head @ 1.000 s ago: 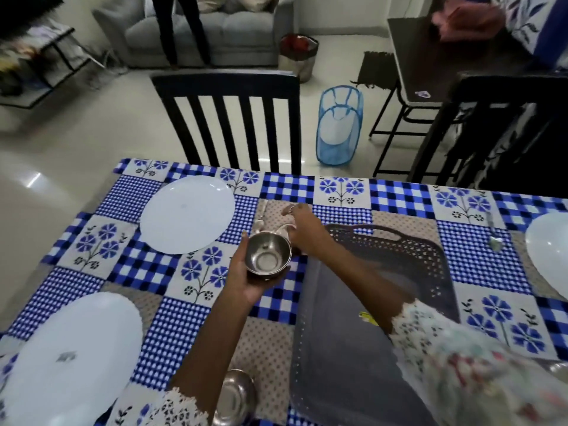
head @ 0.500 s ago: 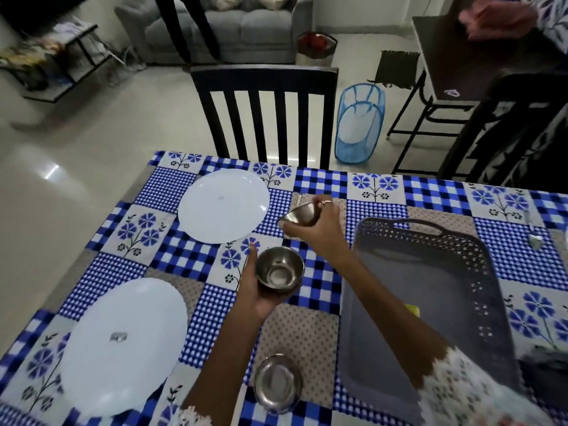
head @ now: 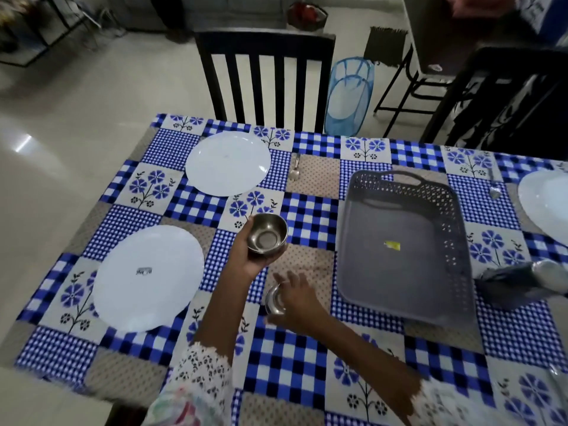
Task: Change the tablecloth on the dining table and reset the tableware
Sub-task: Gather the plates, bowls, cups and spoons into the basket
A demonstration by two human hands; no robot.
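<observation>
The left hand (head: 250, 256) cups a steel bowl (head: 266, 238) above the cloth (head: 295, 364); the right hand (head: 296, 298) closes on a second bowl (head: 274, 299) just below it (nearer the person), beside the near plate (head: 147, 278).

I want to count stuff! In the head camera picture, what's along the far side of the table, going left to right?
Far white plate → spoon → grey tray → second spoon → white plate at the right edge.
</observation>
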